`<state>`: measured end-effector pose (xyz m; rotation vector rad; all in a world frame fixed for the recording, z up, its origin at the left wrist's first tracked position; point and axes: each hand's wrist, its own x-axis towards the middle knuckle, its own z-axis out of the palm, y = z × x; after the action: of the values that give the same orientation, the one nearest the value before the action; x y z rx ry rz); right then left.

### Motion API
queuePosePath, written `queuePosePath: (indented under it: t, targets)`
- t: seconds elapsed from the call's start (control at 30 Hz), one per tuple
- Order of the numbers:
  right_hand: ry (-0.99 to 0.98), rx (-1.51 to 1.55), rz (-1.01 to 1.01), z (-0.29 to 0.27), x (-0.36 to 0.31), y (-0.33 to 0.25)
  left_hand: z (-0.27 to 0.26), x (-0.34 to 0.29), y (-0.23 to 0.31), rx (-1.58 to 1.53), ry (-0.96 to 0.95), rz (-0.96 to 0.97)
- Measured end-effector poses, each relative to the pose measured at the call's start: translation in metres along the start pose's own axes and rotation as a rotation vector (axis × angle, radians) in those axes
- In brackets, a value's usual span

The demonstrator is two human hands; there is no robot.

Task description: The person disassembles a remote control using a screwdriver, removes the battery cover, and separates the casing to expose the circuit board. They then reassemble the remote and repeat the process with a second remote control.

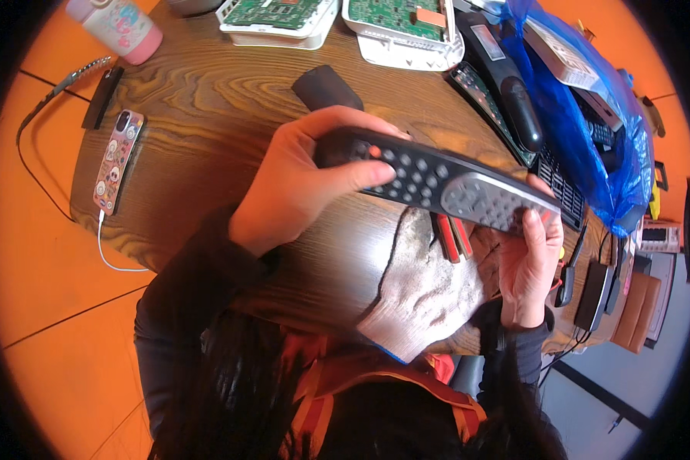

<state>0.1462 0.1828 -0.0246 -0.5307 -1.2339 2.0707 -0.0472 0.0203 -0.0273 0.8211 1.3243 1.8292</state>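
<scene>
1. The worktop (199, 100) of dark wood grain spreads before you. Its curved edge runs close by your body, so anything that slips on the near side could roll off onto the floor.
2. On the far right sits the crumpled blue plastic bag (629, 176), loosely filled with cases and remotes. A sleeve or elbow catching it could spill those pieces.
3. At the far side stand two white casings, the left casing (276, 38) and the right casing (406, 55), green circuit boards exposed. Something dropped on them could scratch or crack parts.
4. The pale knit glove (422, 299) lies soiled and rumpled on the near side, under your work. Its folds could hide a small part.
5. You hold the dark remote control (437, 184) above the worktop, partly over the glove, keys facing up at you. Your left hand (291, 172) is clamped on its left end, thumb on the keys; your right hand (535, 257) grips the right end. The hands are apart from each other. Uneven pressure or twisting could bend the shell or make it slip.
6. On the left lies the phone (119, 162) with its white cable (115, 264); a forearm snagging the cable could drag it off.
7. The red strips (448, 239) rest on the glove; a nudge could scatter them.
</scene>
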Motion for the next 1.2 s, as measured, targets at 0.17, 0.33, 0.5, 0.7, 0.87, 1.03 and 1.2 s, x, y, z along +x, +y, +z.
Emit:
queuePosePath:
  t: [0.17,0.33,0.5,0.7,0.87,1.03,1.2]
  targets:
    - [-0.116,-0.135,-0.128,-0.011,0.001,0.004,-0.001,-0.001,0.001,0.018,-0.086,0.139]
    - [-0.114,-0.084,-0.18,-0.013,-0.001,0.003,-0.001,-0.004,0.004,0.036,-0.105,0.154]
    - [-0.108,-0.086,-0.183,-0.009,-0.001,0.003,0.0,-0.005,0.008,0.02,-0.087,0.116]
    - [-0.281,-0.238,-0.322,-0.014,0.0,0.001,0.002,-0.005,0.012,-0.05,-0.119,0.118]
    - [-0.186,-0.335,-0.354,-0.001,0.008,-0.007,0.003,-0.009,0.012,0.147,-0.111,0.227]
    - [-0.298,-1.243,-0.941,0.026,0.0,-0.016,0.007,-0.01,0.006,0.514,-0.187,0.493]
    - [-0.353,-1.316,-0.694,0.036,-0.006,-0.001,0.015,-0.009,-0.001,0.582,-0.183,0.536]
